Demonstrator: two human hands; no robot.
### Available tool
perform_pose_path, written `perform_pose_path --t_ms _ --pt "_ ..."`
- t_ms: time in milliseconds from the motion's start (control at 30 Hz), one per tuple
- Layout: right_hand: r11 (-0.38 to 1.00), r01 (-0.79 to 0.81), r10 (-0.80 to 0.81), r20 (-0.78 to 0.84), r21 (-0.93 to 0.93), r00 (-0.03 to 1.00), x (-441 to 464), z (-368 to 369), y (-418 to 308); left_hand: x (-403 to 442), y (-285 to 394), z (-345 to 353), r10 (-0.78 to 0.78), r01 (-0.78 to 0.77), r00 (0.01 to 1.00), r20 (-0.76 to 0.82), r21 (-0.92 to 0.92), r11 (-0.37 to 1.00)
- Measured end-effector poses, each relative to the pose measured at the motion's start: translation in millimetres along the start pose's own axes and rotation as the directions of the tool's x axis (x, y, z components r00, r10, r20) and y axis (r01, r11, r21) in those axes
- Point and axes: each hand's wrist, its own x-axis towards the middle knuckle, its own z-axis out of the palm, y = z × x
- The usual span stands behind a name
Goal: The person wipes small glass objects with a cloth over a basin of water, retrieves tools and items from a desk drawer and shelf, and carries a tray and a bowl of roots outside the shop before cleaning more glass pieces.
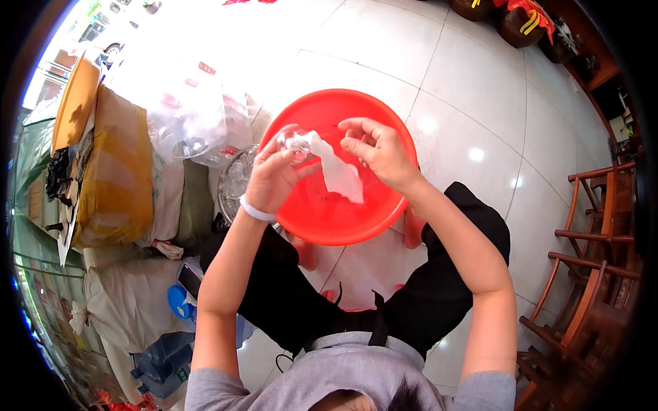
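Observation:
Over a large red basin on the floor, my left hand holds a small clear glass, its fingers curled round it. A white cloth is tucked in at the glass's mouth and hangs down to the right above the basin. To the right of the cloth, my right hand is raised with its fingers bent and apart, touching neither the cloth nor the glass. A metal bowl of clear glasses stands at the basin's left, partly behind my left forearm.
Clear plastic bags and a taped cardboard box stand at the left. A phone and a blue lid lie below them. Wooden chairs are at the right, dark jars at the upper right.

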Motion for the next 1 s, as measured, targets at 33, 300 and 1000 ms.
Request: perform_pose_path --t_ms 33,300,1000 --pt "1.000 -0.005 0.005 0.001 0.000 1.000 2 -4 3 1 3 -1 0.013 -0.013 1.000 0.011 -0.054 0.998" --pt "0.737 0.169 -0.198 0.030 -0.655 0.980 6 -29 27 5 13 -21 0.083 -0.061 0.972 -0.220 0.104 0.993" --pt "0.855 0.326 -0.271 0.189 -0.403 0.944 -16 26 18 -15 -14 -21 -0.096 0.140 0.988 -0.121 0.438 0.888"
